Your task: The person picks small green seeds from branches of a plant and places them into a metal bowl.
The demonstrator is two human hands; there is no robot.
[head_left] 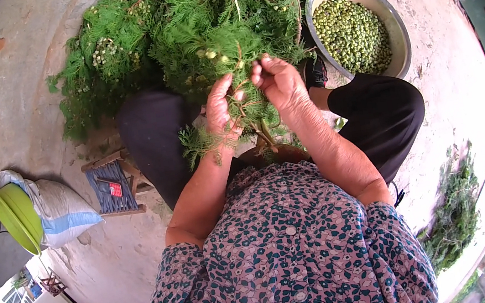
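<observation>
A leafy evergreen branch (250, 102) with reddish-brown stems stands between my knees, its thicker stem ends down near my lap. My left hand (221, 109) is closed around part of it, thumb upward, with a green sprig hanging over the wrist. Just to the right, my right hand (282, 82) is closed in a pinch among the foliage; what lies between its fingertips is too small to make out. Pale green cones (208, 54) show on the greenery just beyond my fingers. A large heap of cut evergreen branches (172, 29) spreads in front of me.
A metal basin (406, 40) full of small green cones sits at the far right. To the left are a small woven-seat stool (112, 188), a white sack (68, 211) and a lime-green basin (15, 219). More cut greenery (455, 213) lies at the lower right.
</observation>
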